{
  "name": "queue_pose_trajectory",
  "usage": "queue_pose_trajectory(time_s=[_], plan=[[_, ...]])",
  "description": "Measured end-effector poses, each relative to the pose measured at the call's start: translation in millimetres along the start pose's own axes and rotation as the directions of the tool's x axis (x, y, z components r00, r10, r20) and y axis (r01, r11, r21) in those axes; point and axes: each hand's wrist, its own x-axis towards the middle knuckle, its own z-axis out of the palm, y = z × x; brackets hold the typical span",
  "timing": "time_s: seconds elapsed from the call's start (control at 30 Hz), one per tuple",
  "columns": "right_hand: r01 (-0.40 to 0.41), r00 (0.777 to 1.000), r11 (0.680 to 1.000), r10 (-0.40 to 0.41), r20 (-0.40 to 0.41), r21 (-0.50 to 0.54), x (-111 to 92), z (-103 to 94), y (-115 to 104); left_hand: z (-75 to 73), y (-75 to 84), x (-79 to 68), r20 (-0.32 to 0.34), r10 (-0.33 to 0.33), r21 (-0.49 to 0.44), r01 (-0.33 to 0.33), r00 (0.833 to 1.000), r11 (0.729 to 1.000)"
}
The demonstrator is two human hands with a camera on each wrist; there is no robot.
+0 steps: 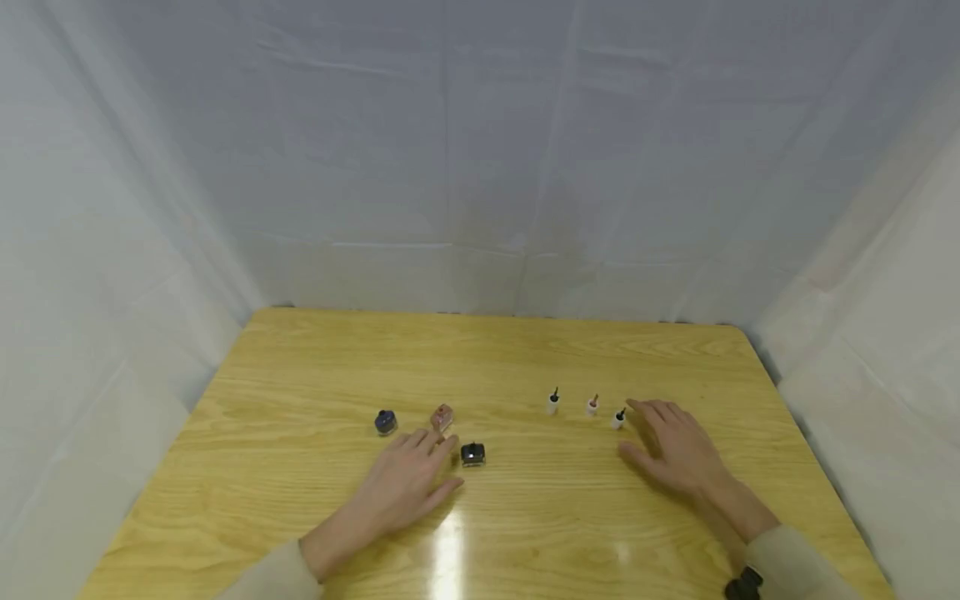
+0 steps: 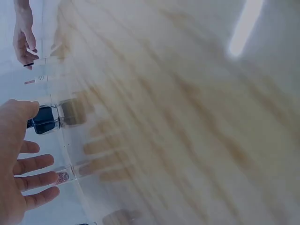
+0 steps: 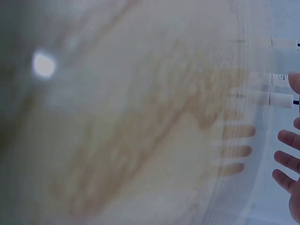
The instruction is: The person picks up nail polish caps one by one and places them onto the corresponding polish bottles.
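Note:
My left hand [image 1: 405, 479] is held with fingers spread and thumb apart, beside a small black nail polish bottle [image 1: 473, 454]. Just beyond its fingertips lies a pink nail polish bottle [image 1: 442, 417], and to their left a dark blue one [image 1: 386, 422]. In the left wrist view, the black bottle [image 2: 45, 119] appears near the thumb, though contact is unclear. My right hand [image 1: 678, 450] has its fingers extended next to a white cap [image 1: 618, 419] standing with its dark brush upward. Two similar caps, one dark-tipped [image 1: 552, 403] and one pinkish-tipped [image 1: 592, 406], stand farther left. Neither hand holds anything.
The glossy wooden table [image 1: 525, 517] reflects a bright light near its front. Pale cloth [image 1: 487, 167] hangs behind it and along both sides. A black device [image 1: 744, 583] sits at the right wrist.

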Motion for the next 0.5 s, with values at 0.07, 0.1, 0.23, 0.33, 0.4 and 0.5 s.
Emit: queue_pose_trajectory(time_s=[0.07,0.1,0.23,0.33,0.4,0.5], plan=[[0.004,1.000,1.000,-0.004,-0.007,0.001,2,2.3,2,2.5,0.3,1.4,0.001,0.001,-0.001,-0.001,1.000,1.000],[0.007,1.000,1.000,-0.007,-0.011,0.003,2,3.4,4,3.6,0.4,2.1,0.000,0.003,-0.001,-0.003,1.000,1.000],[0.013,1.000,1.000,-0.013,-0.023,0.011,5,8.4,8,6.2,0.4,4.2,-0.026,0.008,-0.005,-0.008,1.000,1.000],[0.019,0.999,1.000,-0.019,-0.037,0.022,8,11.0,9,6.1,0.4,5.7,-0.042,0.014,-0.003,-0.014,0.999,1.000],[0.027,0.998,0.999,-0.026,-0.051,0.030,9,12.0,9,5.8,0.5,6.8,-0.041,0.015,-0.002,-0.016,0.999,1.000],[0.041,0.997,0.998,-0.038,-0.071,0.038,12,13.0,9,5.3,1.0,8.4,-0.033,0.016,-0.005,-0.016,0.999,1.000]])
